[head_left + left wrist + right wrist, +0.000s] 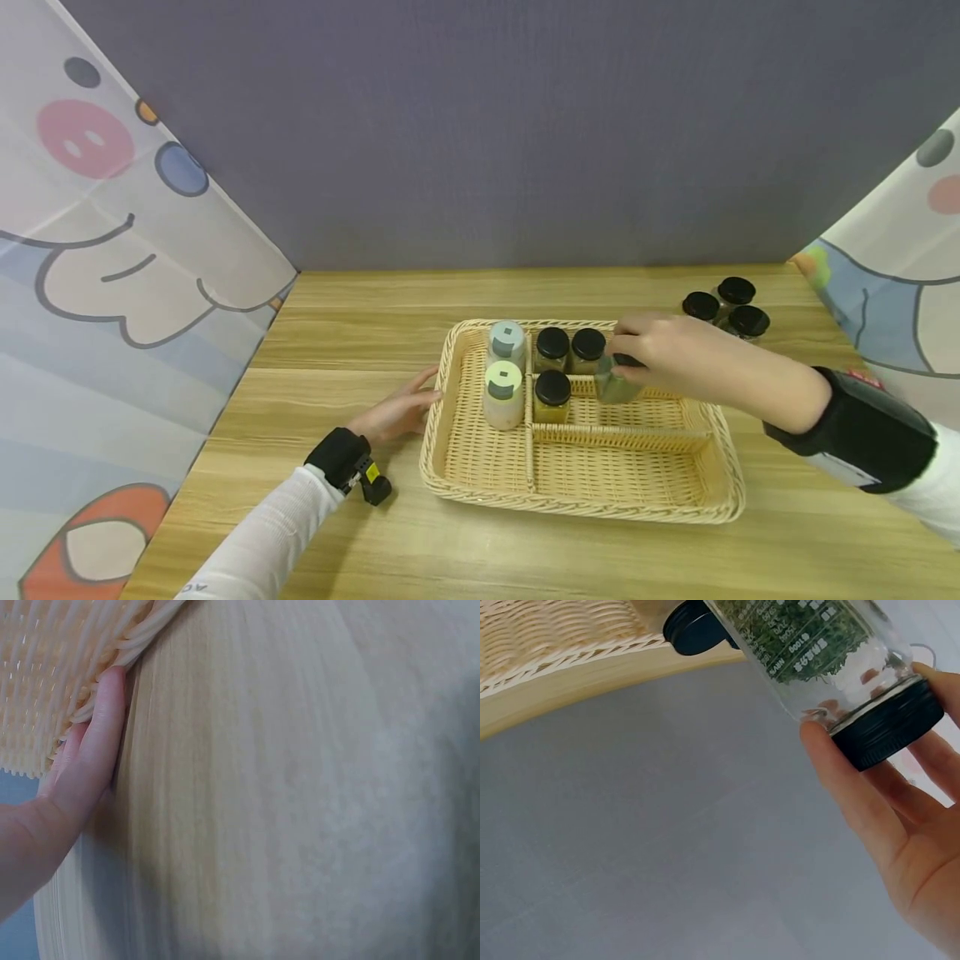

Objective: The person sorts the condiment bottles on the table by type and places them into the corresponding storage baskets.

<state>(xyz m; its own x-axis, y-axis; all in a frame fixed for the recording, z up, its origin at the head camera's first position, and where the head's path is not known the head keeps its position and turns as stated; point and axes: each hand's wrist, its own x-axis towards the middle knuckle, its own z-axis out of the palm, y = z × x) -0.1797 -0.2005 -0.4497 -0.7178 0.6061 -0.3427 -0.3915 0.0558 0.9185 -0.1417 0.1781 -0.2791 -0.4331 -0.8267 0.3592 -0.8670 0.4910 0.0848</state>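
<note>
My right hand [656, 346] grips a glass jar of green dried herbs [810, 645] around its black lid, thumb and fingers on opposite sides. In the head view the jar [617, 388] is over the back right part of a divided wicker basket [615, 479], partly hidden by the hand. Beside it in the basket stand black-lidded jars [552, 402], three in all. The left compartment holds two whitish bottles [503, 407], one with a yellow-green cap and one with a pale blue cap. My left hand [401, 412] rests its extended fingers against the basket's left rim.
Three more black-lidded jars [748, 322] stand together on the wooden table [360, 333], behind the basket at right. A grey panel [525, 150] rises along the table's back edge. Cartoon-printed sheets [112, 250] flank both sides.
</note>
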